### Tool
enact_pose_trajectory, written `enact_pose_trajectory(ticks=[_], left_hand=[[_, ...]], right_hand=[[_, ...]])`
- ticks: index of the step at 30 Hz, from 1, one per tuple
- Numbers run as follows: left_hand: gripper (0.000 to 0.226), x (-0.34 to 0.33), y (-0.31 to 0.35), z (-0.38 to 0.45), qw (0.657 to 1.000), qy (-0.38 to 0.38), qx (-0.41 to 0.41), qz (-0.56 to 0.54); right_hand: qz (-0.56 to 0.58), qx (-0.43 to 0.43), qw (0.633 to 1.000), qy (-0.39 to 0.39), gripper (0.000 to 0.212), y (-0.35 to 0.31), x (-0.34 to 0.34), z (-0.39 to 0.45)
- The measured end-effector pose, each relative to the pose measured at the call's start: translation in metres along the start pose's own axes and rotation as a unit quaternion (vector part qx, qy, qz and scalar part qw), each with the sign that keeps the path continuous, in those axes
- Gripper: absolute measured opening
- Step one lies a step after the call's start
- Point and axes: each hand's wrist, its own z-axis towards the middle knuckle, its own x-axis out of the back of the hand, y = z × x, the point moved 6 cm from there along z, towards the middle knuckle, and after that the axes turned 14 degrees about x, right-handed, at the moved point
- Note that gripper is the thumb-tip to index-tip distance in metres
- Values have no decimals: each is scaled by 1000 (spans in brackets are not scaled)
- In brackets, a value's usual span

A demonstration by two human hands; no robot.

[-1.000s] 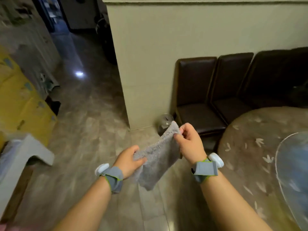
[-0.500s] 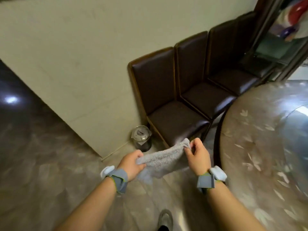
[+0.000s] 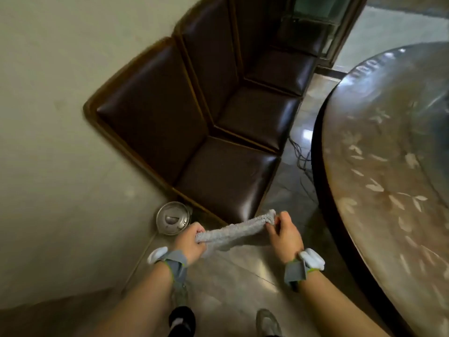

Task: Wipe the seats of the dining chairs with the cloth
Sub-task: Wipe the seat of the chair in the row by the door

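My left hand (image 3: 192,242) and right hand (image 3: 285,235) each grip one end of the single grey cloth (image 3: 232,233), stretched between them just above the floor. Three dark dining chairs (image 3: 226,181) line the wall ahead; the round table (image 3: 388,166) stands right, a small metal bin (image 3: 173,221) left.

We hold both forearms out ahead, banded at the wrists. Our left hand (image 3: 194,242) grips one end of the cloth (image 3: 233,231); our right hand (image 3: 285,235) pinches the far end, stretching it between them.
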Motion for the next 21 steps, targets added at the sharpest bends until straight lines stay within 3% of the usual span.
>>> enact_pose_trajectory(ticks=[7, 12, 15, 16, 18, 21], left_hand=[[20, 28, -2, 114, 994, -41, -81, 55], [19, 32, 33, 188, 987, -8, -145, 72], [35, 21, 58, 236, 980, 86, -161, 81], [51, 7, 64, 248, 968, 131, -172, 130], [69, -48, 67, 263, 934, 149, -228, 231], [53, -138, 42, 274, 903, 92, -324, 266]], right_hand=[[51, -139, 983, 106, 29, 14, -76, 28], [83, -157, 972, 155, 27, 44, -93, 86], [62, -154, 965, 202, 16, 78, -105, 130], [35, -151, 969, 194, 26, 93, -119, 141], [-49, -139, 982, 115, 54, 116, -170, 152], [-44, -55, 998, 1, 71, 133, -258, 145]])
